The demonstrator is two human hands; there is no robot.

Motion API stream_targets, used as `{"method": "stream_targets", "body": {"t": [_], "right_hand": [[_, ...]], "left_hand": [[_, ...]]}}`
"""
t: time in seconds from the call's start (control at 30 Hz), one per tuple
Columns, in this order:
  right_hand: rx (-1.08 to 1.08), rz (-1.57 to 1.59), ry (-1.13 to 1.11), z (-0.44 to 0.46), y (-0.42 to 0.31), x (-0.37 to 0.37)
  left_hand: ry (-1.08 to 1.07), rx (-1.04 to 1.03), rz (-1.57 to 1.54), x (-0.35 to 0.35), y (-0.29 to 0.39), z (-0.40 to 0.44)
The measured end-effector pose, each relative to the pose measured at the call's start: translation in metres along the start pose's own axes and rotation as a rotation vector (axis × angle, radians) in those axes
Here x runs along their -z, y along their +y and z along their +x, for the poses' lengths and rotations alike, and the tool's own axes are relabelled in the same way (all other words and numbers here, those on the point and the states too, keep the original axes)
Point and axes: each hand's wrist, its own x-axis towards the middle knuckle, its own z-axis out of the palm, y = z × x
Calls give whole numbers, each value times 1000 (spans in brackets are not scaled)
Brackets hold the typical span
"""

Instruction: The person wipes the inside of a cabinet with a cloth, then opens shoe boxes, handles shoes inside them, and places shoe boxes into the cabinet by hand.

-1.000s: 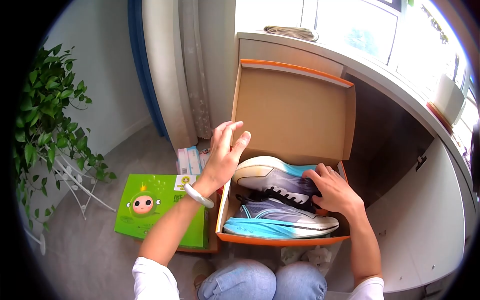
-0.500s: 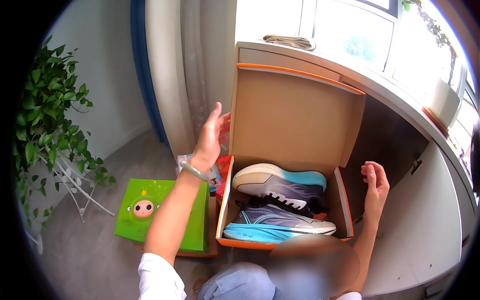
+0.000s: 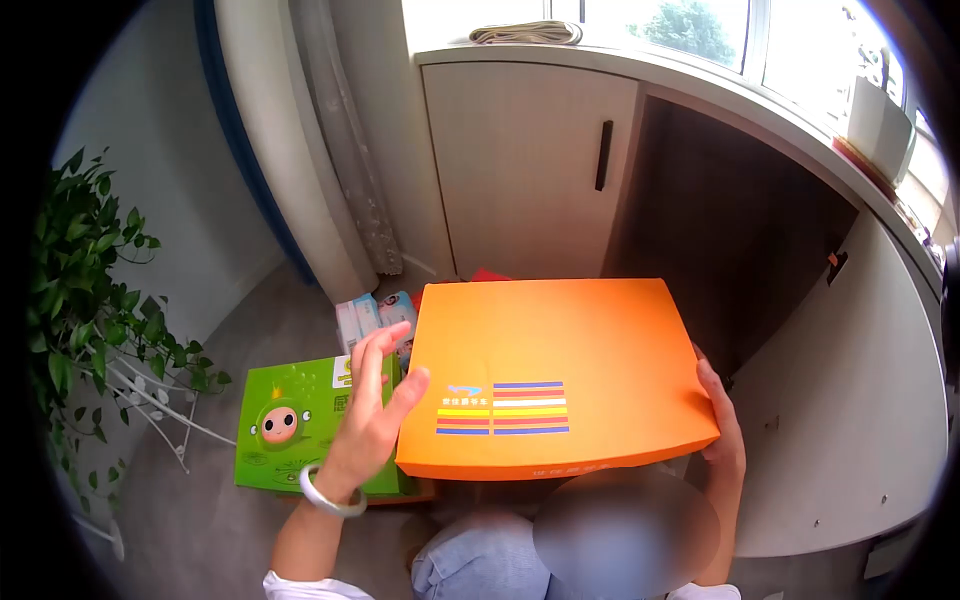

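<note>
The orange shoebox (image 3: 550, 350) has its lid down, with coloured stripes on top, and the shoes are hidden inside. My left hand (image 3: 368, 415), a bangle on its wrist, is beside the box's left edge with fingers apart and nothing in it. At the box's right front corner, my right hand (image 3: 722, 410) rests against the side, its fingers partly hidden by the box. A green box (image 3: 315, 430) with a cartoon face stands on the floor to the left, partly behind my left arm.
Packets (image 3: 358, 320) lie behind the green box. The cabinet (image 3: 530, 160) has an open door (image 3: 850, 400) at the right. A leafy plant (image 3: 90, 270) on a white stand is at the left. Folded cloth (image 3: 525, 33) and a pot (image 3: 878, 130) sit on the sill.
The raised lid has come down over the shoes, closing the box. My right hand has moved to the box's right side, and my left hand is lower. The view has shifted.
</note>
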Motion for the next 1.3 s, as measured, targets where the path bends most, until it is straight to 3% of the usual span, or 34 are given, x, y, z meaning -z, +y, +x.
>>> {"method": "stream_targets", "body": {"t": [0.13, 0.2, 0.27, 0.4, 0.47, 0.6, 0.73, 0.87, 0.93, 1.07, 1.13, 1.3], "right_hand": [[-261, 197, 123, -22, 17, 6], [-278, 212, 155, -32, 18, 8], [-296, 289, 32, -38, 26, 17], [-128, 521, 73, -44, 52, 27], [-93, 629, 111, -47, 56, 31], [-86, 842, 299, -51, 47, 24], [1, 1072, 212, -40, 68, 41], [116, 917, 115, -5, 53, 28], [78, 1005, 345, 24, 51, 18], [80, 1007, 365, 107, 93, 36], [-57, 932, 660, 152, 122, 49], [-227, 484, 503, 193, 206, 76]], "left_hand": [[54, -63, 152, -37, -21, -43], [181, 41, -165, -48, -33, -46], [224, 66, -233, -50, -33, -39], [408, -11, -247, -55, -12, -19], [522, -202, -277, -62, 0, -15], [534, -328, -273, -80, 0, -24], [460, -312, -289, -98, -14, -40], [343, -155, -482, -106, -18, -46], [281, -99, -475, -103, -23, -48], [243, -51, -494, -105, -29, -48], [260, -37, -517, -107, -28, -46], [237, 42, -463, -113, -29, -38]]}}
